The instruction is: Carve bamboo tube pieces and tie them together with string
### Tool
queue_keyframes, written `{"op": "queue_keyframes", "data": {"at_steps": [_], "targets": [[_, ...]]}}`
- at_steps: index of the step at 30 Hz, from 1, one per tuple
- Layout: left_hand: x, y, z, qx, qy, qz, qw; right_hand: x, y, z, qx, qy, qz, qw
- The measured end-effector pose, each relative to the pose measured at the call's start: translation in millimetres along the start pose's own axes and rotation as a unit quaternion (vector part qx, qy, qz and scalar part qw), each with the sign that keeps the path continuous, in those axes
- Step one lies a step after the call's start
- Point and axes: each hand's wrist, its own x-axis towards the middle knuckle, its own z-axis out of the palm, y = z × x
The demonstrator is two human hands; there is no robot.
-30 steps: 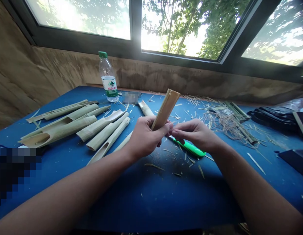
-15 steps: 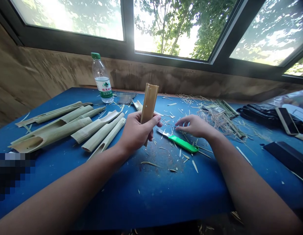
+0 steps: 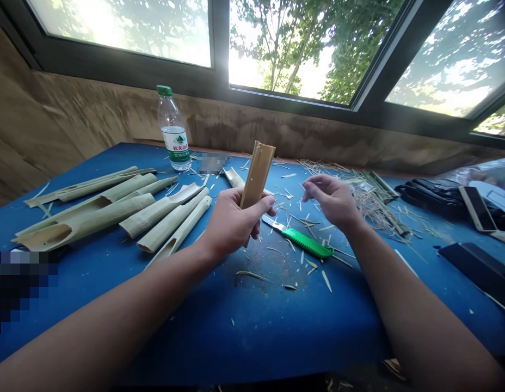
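Observation:
My left hand (image 3: 240, 218) is wrapped round a brown split bamboo piece (image 3: 258, 169), which stands nearly upright and leans a little to the right. My right hand (image 3: 332, 198) hovers to the right of it, fingers loosely curved and apart, with nothing visible in them. Below and between the hands lies a knife with a green handle (image 3: 307, 243), its blade pointing left toward my left hand. Thin bamboo shavings (image 3: 252, 275) are scattered around the knife.
Several cut bamboo tubes (image 3: 109, 215) lie on the left of the blue table (image 3: 252, 337). A water bottle (image 3: 174, 136) stands at the back. To the right are a heap of fibres (image 3: 375, 207), a black bag (image 3: 424, 196), a phone (image 3: 479, 209) and a dark case (image 3: 476, 267).
My right hand has risen slightly and its fingers have curled more. The bamboo piece in my left hand has shifted a little right and tilts more. The knife stays on the table.

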Motion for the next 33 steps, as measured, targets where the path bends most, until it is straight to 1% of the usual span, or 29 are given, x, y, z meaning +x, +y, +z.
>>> {"op": "queue_keyframes", "data": {"at_steps": [2, 6, 11, 14, 17, 21, 27, 33], "targets": [[0, 0, 0.6, -0.004, -0.003, -0.003, 1.0, -1, -8, 1, 0.06, 0.006, 0.008, 0.998], [0, 1, 2.0, -0.02, -0.007, -0.01, 1.0, -8, -26, 3, 0.13, -0.04, 0.028, 0.99], [1, 2, 1.2, -0.044, 0.001, -0.019, 0.999, -17, -41, 9, 0.178, -0.093, 0.052, 0.978], [2, 1, 0.5, -0.07, 0.003, -0.023, 0.997, -22, -48, 14, 0.189, -0.125, 0.051, 0.973], [2, -1, 0.7, -0.088, 0.001, -0.022, 0.996, -27, -54, 20, 0.196, -0.138, 0.044, 0.97], [3, -3, 1.4, -0.085, 0.002, -0.021, 0.996, -32, -58, 25, 0.227, -0.155, 0.052, 0.96], [4, 2, 0.3, -0.078, 0.016, -0.027, 0.996, -33, -57, 24, 0.242, -0.183, 0.089, 0.949], [4, 2, -1.1, -0.047, 0.045, -0.019, 0.998, -34, -60, 22, 0.309, -0.219, 0.131, 0.916]]}}
